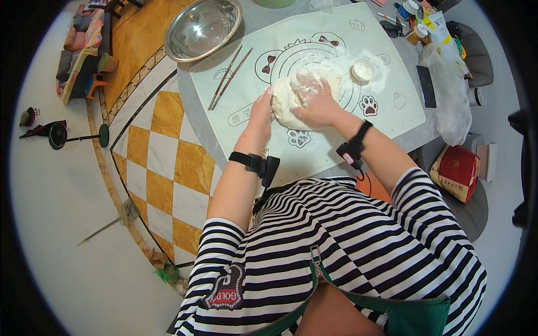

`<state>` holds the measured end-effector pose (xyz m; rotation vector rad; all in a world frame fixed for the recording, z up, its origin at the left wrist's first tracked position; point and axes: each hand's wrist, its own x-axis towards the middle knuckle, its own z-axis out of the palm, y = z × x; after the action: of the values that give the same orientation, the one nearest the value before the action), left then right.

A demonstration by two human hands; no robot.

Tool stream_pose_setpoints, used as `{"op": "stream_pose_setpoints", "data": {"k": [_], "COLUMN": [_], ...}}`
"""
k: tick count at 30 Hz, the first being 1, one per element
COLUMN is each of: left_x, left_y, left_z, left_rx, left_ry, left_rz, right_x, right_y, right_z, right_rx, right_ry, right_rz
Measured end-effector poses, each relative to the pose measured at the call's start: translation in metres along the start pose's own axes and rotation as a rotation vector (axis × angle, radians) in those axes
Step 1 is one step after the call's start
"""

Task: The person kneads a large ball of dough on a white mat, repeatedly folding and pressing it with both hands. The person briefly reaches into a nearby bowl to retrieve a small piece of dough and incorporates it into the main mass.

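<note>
A large lump of pale dough (290, 113) lies on a white printed kneading mat (378, 126), with flour around it. My left hand (262, 110) rests against the dough's left side, its fingers partly hidden. My right hand (315, 98) presses on top of the dough, fingers spread and coated with flour. Just right of the dough stands a small round cup of flour (362, 70), with flour spilled about it. A pair of brown chopsticks (230, 80) lies on the mat's left part. At the mat's upper left corner is a steel mixing bowl (204, 31) with white residue inside.
Along the table's right side are a dark phone (426, 87), a clear plastic bag (452, 101), jars (416, 33) and packets. A green container (275, 3) stands at the far edge. A red bag (454, 172) sits on a grey chair at the right.
</note>
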<state>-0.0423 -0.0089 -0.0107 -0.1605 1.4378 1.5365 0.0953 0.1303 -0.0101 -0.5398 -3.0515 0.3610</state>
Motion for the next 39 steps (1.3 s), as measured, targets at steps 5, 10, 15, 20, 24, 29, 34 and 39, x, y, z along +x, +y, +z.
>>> {"op": "stream_pose_setpoints", "data": {"k": [5, 10, 15, 20, 24, 29, 34, 39], "left_x": [0.011, 0.016, 0.019, -0.003, 0.004, -0.02, -0.028, 0.006], "left_y": [0.01, 0.026, 0.033, 0.007, -0.012, -0.031, -0.049, -0.018], "left_z": [0.001, 0.028, 0.042, 0.034, 0.036, 0.028, 0.037, 0.055], "left_rx": [0.185, -0.043, 0.146, 0.691, 0.689, 0.792, 1.149, 1.285], "left_ry": [-0.017, -0.018, -0.06, -0.07, -0.116, -0.026, 0.085, 0.107], "left_rz": [0.166, 0.018, -0.025, 0.522, 0.67, 0.836, 0.896, 0.579], "right_x": [-0.021, 0.01, 0.025, -0.007, -0.009, -0.054, -0.044, -0.007], "right_y": [0.04, 0.078, 0.059, 0.025, 0.039, -0.006, -0.02, -0.004], "right_z": [-0.026, 0.0, -0.026, -0.035, 0.002, -0.017, 0.013, 0.028], "right_rx": [0.937, 1.808, 1.748, 1.195, 1.066, 0.223, -0.052, -0.044], "right_ry": [0.31, 0.239, -0.009, 0.108, 0.166, 0.256, 0.342, 0.32], "right_rz": [0.686, 1.051, 0.881, 0.476, 0.357, -0.183, -0.116, -0.011]}}
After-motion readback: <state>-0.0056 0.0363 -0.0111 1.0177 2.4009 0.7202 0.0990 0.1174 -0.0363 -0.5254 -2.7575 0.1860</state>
